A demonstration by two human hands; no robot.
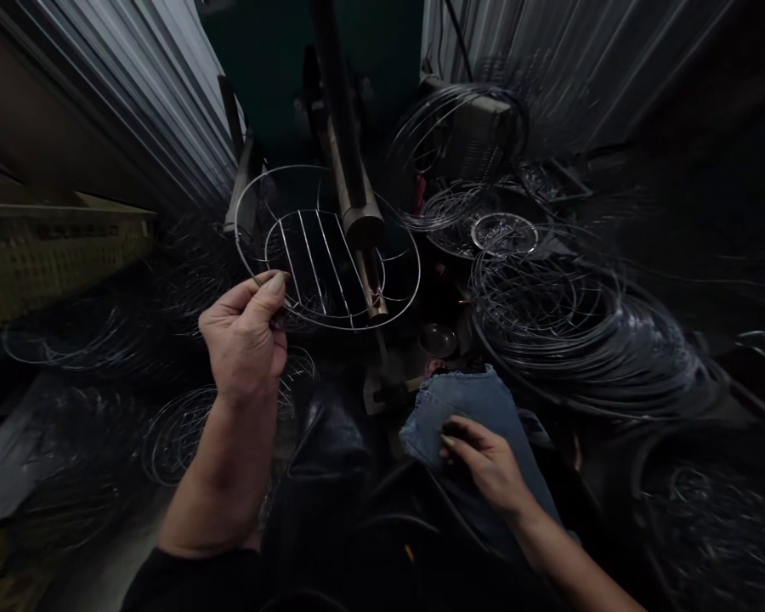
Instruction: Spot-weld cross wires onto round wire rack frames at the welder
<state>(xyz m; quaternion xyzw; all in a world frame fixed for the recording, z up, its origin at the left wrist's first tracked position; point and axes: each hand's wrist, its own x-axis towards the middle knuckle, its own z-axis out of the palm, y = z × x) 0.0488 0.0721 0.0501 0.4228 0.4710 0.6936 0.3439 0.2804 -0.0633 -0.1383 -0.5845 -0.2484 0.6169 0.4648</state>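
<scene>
1. Left hand: I see it raised in front of the body, forearm angled up from the lower left, back of the hand toward the camera. Thumb and bent forefinger pinch wire; other fingers curl under.
2. Held piece: round silver wire rack, a wide outer ring around a smaller barred ring. The left hand grips its near-left rim; the rest spreads forward and to the right.
3. Right hand: low, over a leg in frayed blue denim, fingers half curled, thumb near the forefinger. I cannot tell whether it holds anything small. It is well apart from the rack, nearer the body.
4. Dark cylindrical metal post with a copper-coloured tip overlaps the rack's right part; contact unclear to me.
5. Large grey wire coil lies right of the rack.
</scene>
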